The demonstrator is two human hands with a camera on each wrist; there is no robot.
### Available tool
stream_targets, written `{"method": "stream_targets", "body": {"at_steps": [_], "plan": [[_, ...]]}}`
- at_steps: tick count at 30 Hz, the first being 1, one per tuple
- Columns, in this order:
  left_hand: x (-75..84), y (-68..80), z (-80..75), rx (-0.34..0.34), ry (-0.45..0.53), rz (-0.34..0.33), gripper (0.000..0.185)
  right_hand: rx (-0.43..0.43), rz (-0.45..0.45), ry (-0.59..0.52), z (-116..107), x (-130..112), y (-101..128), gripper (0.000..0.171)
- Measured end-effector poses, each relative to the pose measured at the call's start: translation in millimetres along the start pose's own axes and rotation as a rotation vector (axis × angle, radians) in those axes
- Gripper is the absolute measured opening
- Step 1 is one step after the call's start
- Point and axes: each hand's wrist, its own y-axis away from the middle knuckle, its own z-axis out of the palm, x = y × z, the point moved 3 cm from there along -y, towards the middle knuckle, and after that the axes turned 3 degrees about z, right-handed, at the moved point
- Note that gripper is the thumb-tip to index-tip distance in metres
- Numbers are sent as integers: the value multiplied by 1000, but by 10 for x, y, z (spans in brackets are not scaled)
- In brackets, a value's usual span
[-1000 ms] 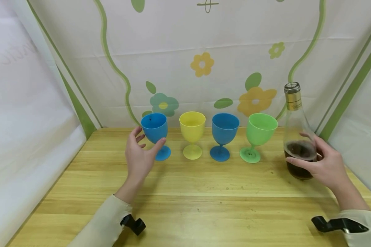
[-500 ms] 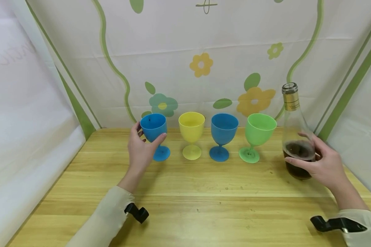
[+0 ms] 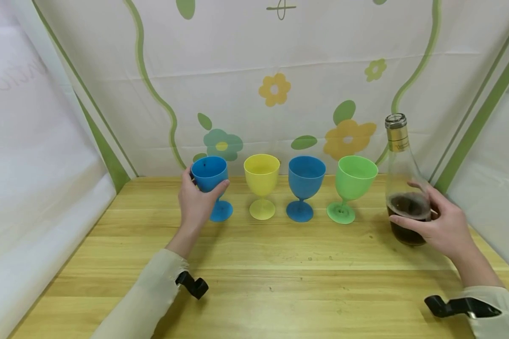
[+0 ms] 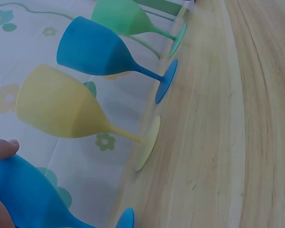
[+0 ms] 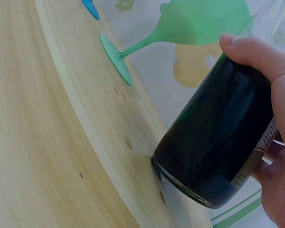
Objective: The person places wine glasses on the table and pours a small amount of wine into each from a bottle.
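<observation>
My left hand (image 3: pixel 196 203) holds the leftmost blue goblet (image 3: pixel 210 175) by its bowl, thumb in front and fingers behind at the left. The goblet's foot is on the table; the fingers behind the bowl are mostly hidden. My right hand (image 3: pixel 445 227) grips the lower body of a clear glass bottle (image 3: pixel 408 205), partly filled with dark liquid. It stands upright, its mouth uncovered and gold foil round its neck. In the right wrist view a label (image 5: pixel 256 159) shows on the bottle's side.
Between the hands a yellow goblet (image 3: pixel 261 176), a second blue goblet (image 3: pixel 307 178) and a green goblet (image 3: pixel 356 179) stand in a row. The wooden table (image 3: pixel 297 292) backs onto a white flowered cloth (image 3: pixel 237 56), with white cloth walls at both sides.
My left hand has closed in from beside the leftmost blue goblet and now holds its bowl. My right hand keeps its grip on the bottle. The view has shifted slightly.
</observation>
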Motion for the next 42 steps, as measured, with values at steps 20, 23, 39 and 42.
{"method": "stream_targets", "body": {"at_steps": [20, 23, 39, 42], "plan": [[35, 83, 22, 6, 1, 31, 94, 47, -40, -1, 11, -15, -1, 88], [50, 110, 31, 4, 2, 39, 93, 68, -45, -6, 25, -21, -2, 88], [108, 231, 58, -26, 3, 62, 93, 135, -113, -11, 77, -74, 28, 91], [112, 249, 51, -29, 3, 62, 94, 153, -161, -3, 103, -93, 16, 92]]}}
